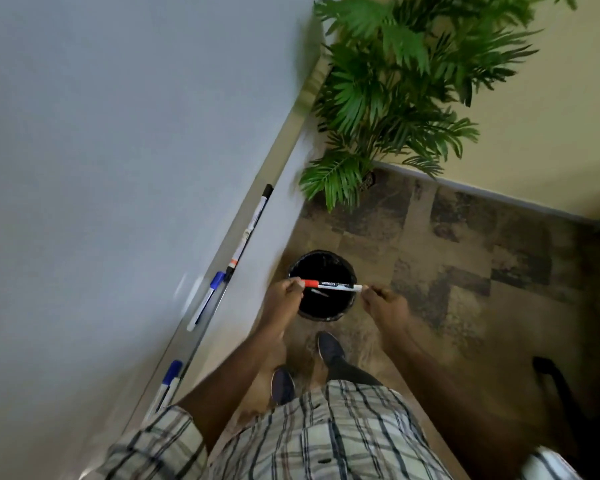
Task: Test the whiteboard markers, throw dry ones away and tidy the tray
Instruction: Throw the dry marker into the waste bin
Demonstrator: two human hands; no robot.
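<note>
- A large pale whiteboard [118,133] fills the left side of the view.
- A mottled brown floor [465,254] lies to the right, with the person's two dark shoes on it.
- A leafy green plant [395,81] stands in the far corner.
- A narrow tray [191,346] runs along the board's bottom edge.
- A round black bin [321,252] sits on the floor just beyond the shoes.
- The left hand [283,299] pinches the red marker's red end in its fingertips.
- The right hand [385,306] pinches the white end, its other fingers curled.
- The red marker [331,285] is held level over the bin's open mouth.
- On the tray lie a black marker [253,220] and two blue markers [207,301], nearer the person.
</note>
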